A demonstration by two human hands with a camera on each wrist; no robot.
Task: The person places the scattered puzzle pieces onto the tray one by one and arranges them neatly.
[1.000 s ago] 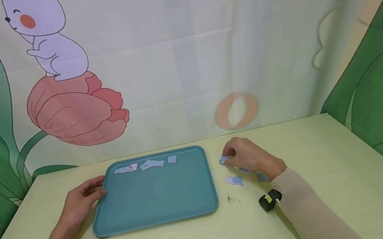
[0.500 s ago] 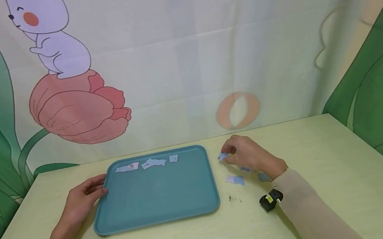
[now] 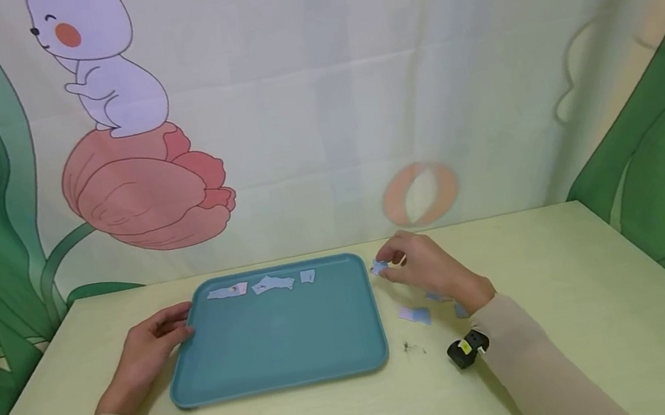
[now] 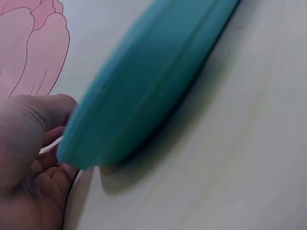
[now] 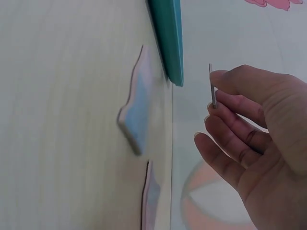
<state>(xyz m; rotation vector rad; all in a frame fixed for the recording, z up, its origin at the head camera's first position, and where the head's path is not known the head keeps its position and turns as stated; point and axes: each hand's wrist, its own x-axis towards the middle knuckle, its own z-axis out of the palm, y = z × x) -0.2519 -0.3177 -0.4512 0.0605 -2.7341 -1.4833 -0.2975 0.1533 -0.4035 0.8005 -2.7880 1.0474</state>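
Note:
My right hand (image 3: 424, 267) pinches a small pale-blue puzzle piece (image 3: 378, 267) between thumb and fingers, just off the tray's right rim. In the right wrist view that piece shows edge-on as a thin sliver, raised off the table. My left hand (image 3: 150, 349) grips the left edge of the teal tray (image 3: 276, 348), its thumb at the rim; some fingers are hidden beneath the edge in the left wrist view. Along the tray's far side lie a long strip of joined pieces (image 3: 227, 292), a second joined strip (image 3: 274, 284) and a single squarish piece (image 3: 308, 276).
Right of the tray lie loose pieces: a pink-and-blue one (image 3: 415, 315), another (image 3: 436, 297) beyond it, and one (image 3: 461, 310) partly hidden by my right wrist. Small dark marks (image 3: 414, 347) show on the table. A printed curtain (image 3: 308, 132) hangs behind the table's far edge.
My right hand has lifted the pinched piece slightly and brought it left, closer to the tray's rim. The left hand keeps its place on the tray. The head view has shifted a little.

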